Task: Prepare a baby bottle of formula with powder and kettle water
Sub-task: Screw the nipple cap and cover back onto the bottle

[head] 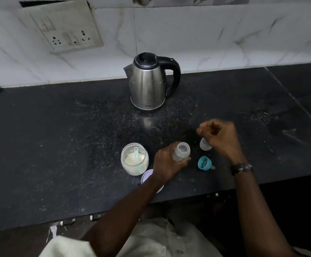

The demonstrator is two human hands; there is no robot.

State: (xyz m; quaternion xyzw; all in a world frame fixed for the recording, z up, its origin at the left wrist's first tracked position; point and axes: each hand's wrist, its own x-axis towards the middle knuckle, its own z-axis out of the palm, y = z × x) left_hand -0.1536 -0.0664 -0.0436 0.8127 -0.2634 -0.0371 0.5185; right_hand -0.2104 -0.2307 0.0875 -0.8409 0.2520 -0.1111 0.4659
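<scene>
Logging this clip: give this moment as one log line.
left hand: holds open bottle | right hand: curled, empty | kettle: lid shut | scoop: in jar

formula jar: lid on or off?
Off. The jar mouth is open, scoop standing in the powder; its lid lies flat beside it on the counter.

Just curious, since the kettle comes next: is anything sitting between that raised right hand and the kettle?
Nothing visible. Between the right hand and the kettle lies only bare countertop.
</scene>
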